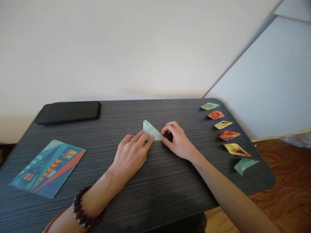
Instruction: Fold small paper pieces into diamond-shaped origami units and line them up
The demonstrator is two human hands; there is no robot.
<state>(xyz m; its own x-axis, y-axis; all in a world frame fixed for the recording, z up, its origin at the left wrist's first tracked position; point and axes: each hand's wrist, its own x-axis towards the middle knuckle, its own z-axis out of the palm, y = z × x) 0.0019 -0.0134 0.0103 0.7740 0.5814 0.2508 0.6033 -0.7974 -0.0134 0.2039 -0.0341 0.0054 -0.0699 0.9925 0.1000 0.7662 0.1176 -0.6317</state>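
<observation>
A pale green folded piece of paper [152, 130] lies near the middle of the dark table, roughly triangular, with crease lines across it. My left hand [132, 150] rests on its left side, fingers stretched out and pressing the paper to the table. At the paper's right corner, my right hand [177, 139] pinches the tip between thumb and forefinger. The paper's lower left part is hidden under my left fingers. A bracelet of dark beads [82, 207] circles my left wrist.
Along the table's [155, 181] right side stand several folded paper pieces, among them a green one [210, 106], an orange one [229, 135] and a teal one [245, 165]. A black phone [69, 112] lies back left, a patterned sheet [48, 168] front left. Behind rises a wall [126, 48].
</observation>
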